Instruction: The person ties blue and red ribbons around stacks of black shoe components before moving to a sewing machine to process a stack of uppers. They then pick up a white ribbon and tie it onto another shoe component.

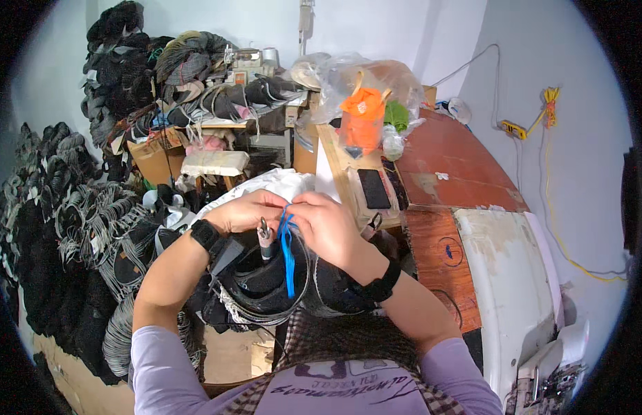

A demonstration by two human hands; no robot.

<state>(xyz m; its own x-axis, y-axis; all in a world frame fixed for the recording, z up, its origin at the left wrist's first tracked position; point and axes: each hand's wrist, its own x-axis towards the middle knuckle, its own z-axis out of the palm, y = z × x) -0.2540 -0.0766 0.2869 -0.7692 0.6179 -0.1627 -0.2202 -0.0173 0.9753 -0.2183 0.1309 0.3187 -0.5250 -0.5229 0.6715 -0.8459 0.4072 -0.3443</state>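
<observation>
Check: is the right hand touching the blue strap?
Touching. The head view shows the right hand pinching the top of the blue strap, with fingertips closed on it.

My left hand point(245, 211) and right hand point(328, 225) meet over the bundle of shoe uppers point(266, 287) in my lap, a strap point(288, 252) hanging between them. Stacked uppers point(65, 228) lie left; the table point(459, 166) stands right, a phone point(373, 188) on it.
</observation>
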